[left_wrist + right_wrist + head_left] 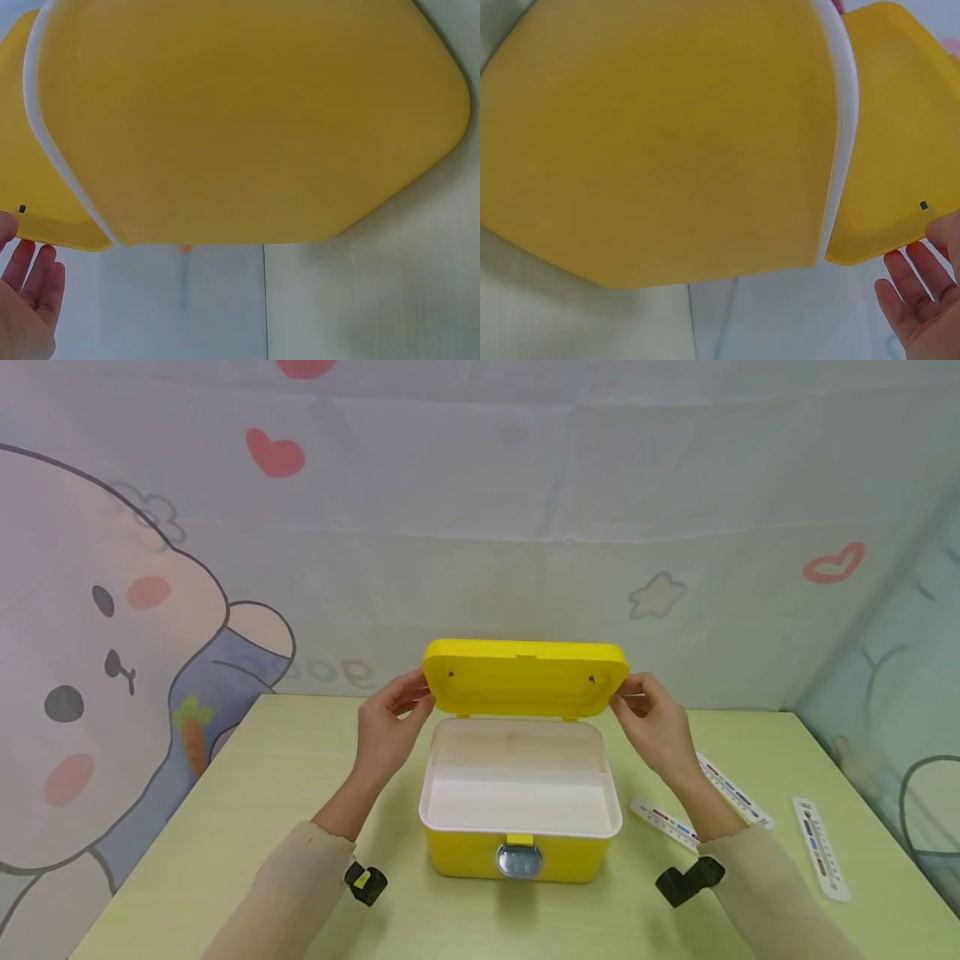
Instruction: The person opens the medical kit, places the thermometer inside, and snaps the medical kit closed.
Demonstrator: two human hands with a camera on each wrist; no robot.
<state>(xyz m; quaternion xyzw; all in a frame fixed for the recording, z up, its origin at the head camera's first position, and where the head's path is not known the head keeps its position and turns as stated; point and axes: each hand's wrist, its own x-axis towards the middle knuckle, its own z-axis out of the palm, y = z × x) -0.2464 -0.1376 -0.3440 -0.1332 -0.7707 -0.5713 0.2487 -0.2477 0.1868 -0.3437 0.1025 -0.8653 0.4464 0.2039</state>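
Note:
A yellow storage box (517,858) with a white inner tray (517,806) stands on the table, its lid (525,681) raised on the back hinges. My left hand (386,722) pinches the lid's left edge, thumb toward the inner face. On the opposite edge, my right hand (656,722) grips the lid in the same way. Both wrist views show the box's yellow side wall (247,127) up close, with the thumb and fingers at the lid's rim. A clear latch (519,861) hangs on the box front. The tray's visible part holds nothing.
Three flat white strips with printed scales lie right of the box: one strip (664,823) by my right forearm, another strip (738,793) partly behind it, a third strip (821,850) near the table's right edge. A printed cloth (480,527) hangs behind the table.

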